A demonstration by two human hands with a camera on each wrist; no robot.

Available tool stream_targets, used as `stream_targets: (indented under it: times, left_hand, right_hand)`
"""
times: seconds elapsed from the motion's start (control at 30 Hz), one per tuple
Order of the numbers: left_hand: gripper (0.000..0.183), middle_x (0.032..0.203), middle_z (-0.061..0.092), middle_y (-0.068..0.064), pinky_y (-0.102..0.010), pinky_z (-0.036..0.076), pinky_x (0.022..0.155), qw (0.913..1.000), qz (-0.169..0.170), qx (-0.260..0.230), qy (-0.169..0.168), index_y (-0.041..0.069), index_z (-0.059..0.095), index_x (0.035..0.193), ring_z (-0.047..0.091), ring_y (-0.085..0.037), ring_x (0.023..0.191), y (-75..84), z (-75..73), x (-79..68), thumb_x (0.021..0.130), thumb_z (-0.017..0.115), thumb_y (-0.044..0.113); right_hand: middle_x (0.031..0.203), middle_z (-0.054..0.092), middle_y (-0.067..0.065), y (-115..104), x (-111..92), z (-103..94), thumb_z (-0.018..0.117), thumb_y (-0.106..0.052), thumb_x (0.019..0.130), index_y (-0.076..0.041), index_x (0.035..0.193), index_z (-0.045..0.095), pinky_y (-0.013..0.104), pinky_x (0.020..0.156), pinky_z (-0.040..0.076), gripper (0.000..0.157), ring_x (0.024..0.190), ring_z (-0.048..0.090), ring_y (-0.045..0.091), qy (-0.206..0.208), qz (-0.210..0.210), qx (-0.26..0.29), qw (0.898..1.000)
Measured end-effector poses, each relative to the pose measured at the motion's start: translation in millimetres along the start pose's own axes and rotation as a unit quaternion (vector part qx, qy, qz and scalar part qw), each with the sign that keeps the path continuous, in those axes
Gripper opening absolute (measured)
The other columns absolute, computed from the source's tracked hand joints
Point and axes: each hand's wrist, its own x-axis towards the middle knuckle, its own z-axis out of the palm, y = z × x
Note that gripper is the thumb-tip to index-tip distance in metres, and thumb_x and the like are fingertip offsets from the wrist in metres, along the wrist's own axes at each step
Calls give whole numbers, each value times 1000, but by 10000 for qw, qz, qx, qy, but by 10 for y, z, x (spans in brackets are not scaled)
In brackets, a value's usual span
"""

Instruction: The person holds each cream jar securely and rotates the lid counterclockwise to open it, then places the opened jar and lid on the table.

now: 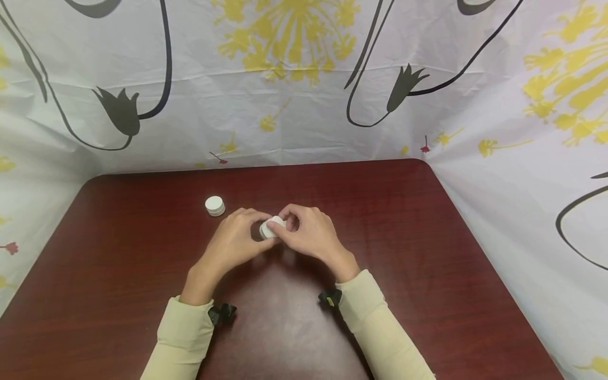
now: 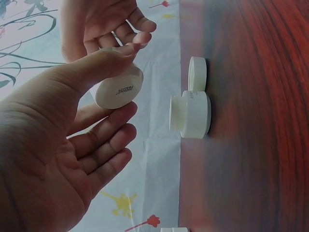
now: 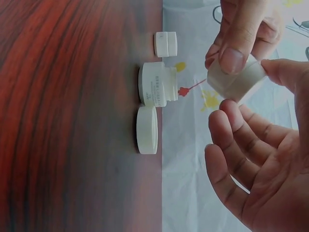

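Observation:
Both hands hold one small white cosmetic jar (image 1: 277, 224) between them above the table. My left hand (image 1: 236, 237) grips it, thumb across its side, in the left wrist view; printed text shows on the flat face of the jar (image 2: 120, 91). From the other side my right hand (image 1: 311, 232) pinches the jar (image 3: 234, 82), its lower fingers spread apart in the right wrist view. Below the hands an open white jar (image 3: 155, 84) with a bare threaded neck stands on the table. A loose white lid (image 3: 147, 130) lies right beside that open jar.
A closed small white jar (image 1: 215, 206) stands on the dark red wooden table (image 1: 142, 253), left of the hands. A white flower-printed sheet (image 1: 280, 116) hangs behind the table and along its sides.

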Motion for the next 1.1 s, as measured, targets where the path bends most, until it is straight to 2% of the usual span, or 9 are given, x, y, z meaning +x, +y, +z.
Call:
stream_targets:
  times: [0.43, 0.73, 0.93, 1.1]
  left_hand:
    - [41, 111, 79, -5, -46, 54, 89, 9999, -110, 88, -95, 12, 79, 119, 67, -27, 109, -9, -7, 0, 82, 85, 29]
    - [41, 113, 79, -7, -48, 55, 93, 9998, -108, 105, -130, 11, 79, 119, 67, -28, 110, -8, -14, 6, 83, 86, 29]
    - [44, 114, 79, -7, -48, 55, 96, 9999, -78, 62, -33, 10, 78, 120, 67, -28, 111, -16, -15, -9, 83, 87, 32]
    - [47, 115, 79, -6, -47, 55, 98, 10000, -15, 57, 77, 11, 78, 124, 67, -26, 111, -12, -10, -17, 84, 88, 35]
  right_hand:
    - [86, 68, -12, 1, -10, 18, 74, -44, 92, -28, 106, 72, 29, 72, 52, 21, 75, 63, 2, -180, -315, -19, 9993]
    - [95, 71, -10, 0, -10, 10, 74, -43, 92, -25, 116, 72, 30, 72, 53, 31, 80, 66, 5, -235, -427, -113, 9987]
    - [95, 72, -12, -4, 2, 11, 69, -54, 95, -27, 114, 72, 33, 75, 53, 33, 82, 68, 6, -176, -130, 1, 9998]
    - [83, 71, -13, 4, 4, 12, 63, -61, 99, -26, 105, 73, 33, 68, 51, 37, 73, 65, 5, -15, 95, 21, 10000]
